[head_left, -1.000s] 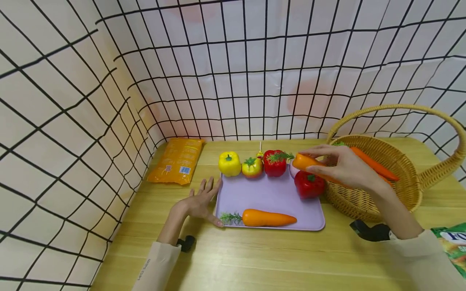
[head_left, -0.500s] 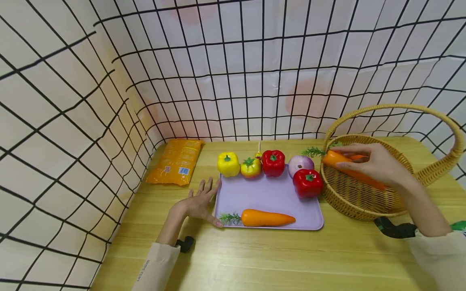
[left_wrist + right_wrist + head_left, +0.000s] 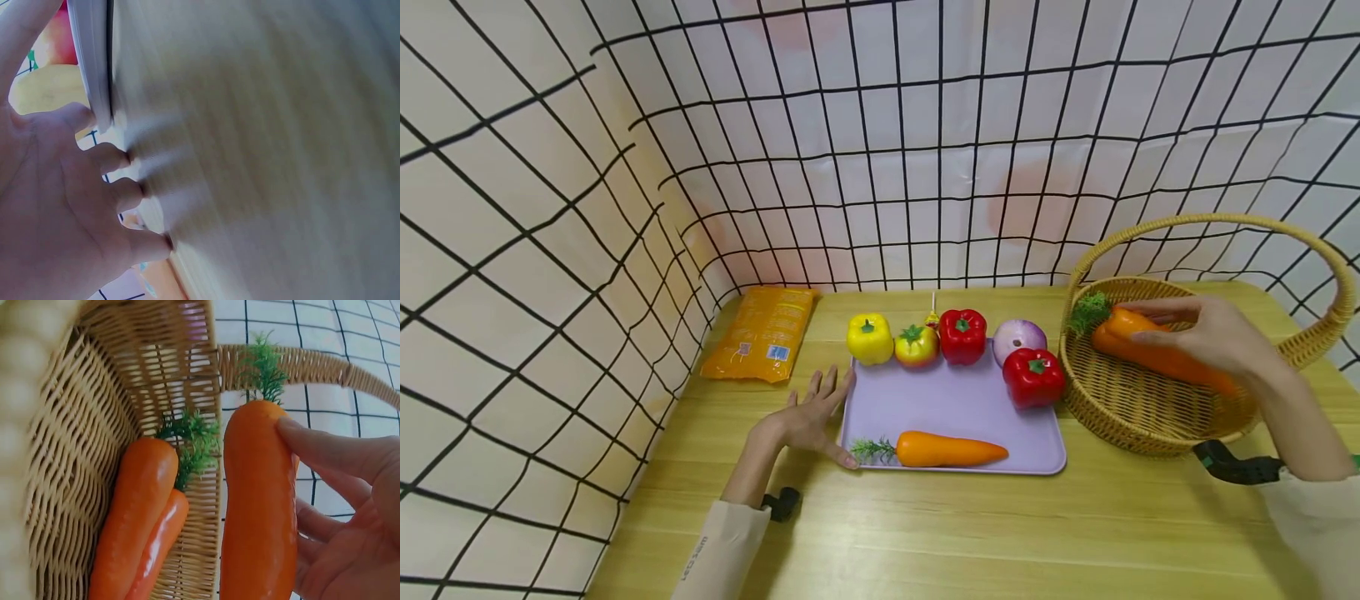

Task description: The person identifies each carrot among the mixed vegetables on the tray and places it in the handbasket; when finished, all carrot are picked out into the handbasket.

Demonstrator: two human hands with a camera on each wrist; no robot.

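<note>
Carrot (image 3: pixel 259 506) looks light, stiff, slick; best held near leafy top. Right hand (image 3: pixel 1223 337) pinches there; left hand (image 3: pixel 803 423), fingers (image 3: pixel 147 245) spread, by tray (image 3: pixel 925 404). Touching basket (image 3: pixel 1116 421)? Can't tell.

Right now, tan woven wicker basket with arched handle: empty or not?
Not empty: right wrist view shows two long orange carrots lying inside the basket.

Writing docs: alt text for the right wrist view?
A right hand holds an orange carrot near its leafy green top. To the left in the picture, two more carrots lie in a wicker basket, with a white, black-gridded backdrop behind.
</note>
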